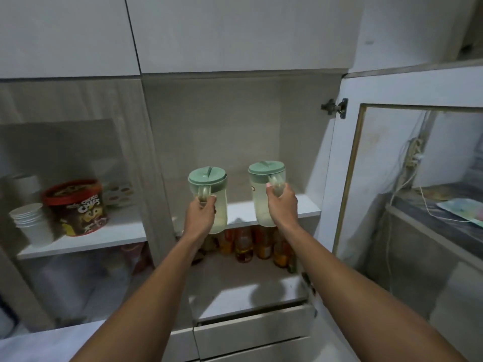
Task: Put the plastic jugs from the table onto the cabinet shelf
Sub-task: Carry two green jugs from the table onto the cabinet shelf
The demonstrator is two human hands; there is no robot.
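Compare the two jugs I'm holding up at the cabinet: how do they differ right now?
The left jug, held by the left hand, sits lower in the head view; the right jug, held by the right hand, is higher. The left jug's base overlaps the shelf edge more deeply, reaching down over the bottles below. The right jug shows a small mark on its side; the left shows none. Both are translucent, green-lidded, upright, gripped by the handle.

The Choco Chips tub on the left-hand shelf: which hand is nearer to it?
Left. The left hand, holding a jug, is just right of the Choco Chips tub, past the cabinet divider. The right hand is farther right with the other jug.
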